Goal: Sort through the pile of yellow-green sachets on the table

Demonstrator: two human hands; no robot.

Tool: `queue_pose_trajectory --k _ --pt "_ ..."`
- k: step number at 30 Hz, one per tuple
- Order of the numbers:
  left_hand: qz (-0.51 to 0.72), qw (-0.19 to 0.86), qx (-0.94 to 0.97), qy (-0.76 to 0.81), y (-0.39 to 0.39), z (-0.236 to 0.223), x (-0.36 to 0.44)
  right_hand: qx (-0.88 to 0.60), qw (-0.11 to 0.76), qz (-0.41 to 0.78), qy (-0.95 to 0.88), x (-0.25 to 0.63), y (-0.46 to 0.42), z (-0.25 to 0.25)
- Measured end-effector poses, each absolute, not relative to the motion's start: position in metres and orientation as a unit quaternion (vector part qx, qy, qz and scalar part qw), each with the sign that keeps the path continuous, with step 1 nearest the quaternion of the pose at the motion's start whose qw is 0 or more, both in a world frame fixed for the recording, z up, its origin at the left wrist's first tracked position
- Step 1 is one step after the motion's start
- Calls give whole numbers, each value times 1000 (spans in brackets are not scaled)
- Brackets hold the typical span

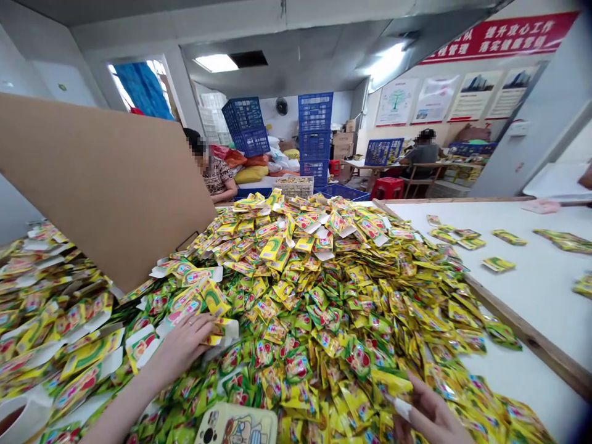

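A big heap of small yellow, green and red sachets and flat printed cartons covers the table in front of me. My left hand reaches into the heap and its fingers pinch a flat yellow carton. My right hand, near the bottom edge, grips a sachet at the edge of the heap; a bandage wraps one finger.
A large sheet of brown cardboard leans over the left side. A phone in a cartoon case lies at the near edge. A white table with loose sachets stands to the right. One person sits behind the heap, another farther back near blue crates.
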State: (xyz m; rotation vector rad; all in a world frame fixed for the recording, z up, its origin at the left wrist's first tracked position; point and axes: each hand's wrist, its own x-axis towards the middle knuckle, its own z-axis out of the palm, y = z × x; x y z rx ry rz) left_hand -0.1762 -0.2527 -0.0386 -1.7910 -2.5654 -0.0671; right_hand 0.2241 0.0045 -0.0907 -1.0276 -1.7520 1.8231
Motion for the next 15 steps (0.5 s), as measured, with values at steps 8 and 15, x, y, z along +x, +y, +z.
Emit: queue_pose_trajectory --k 8,15 --pt "-519 -358 -364 -685 -177 -30 -49 -245 198 720 -619 201 -6 -30" --pt "-573 -561 -270 -532 -134 -46 45 -155 229 597 -753 167 -22 13"
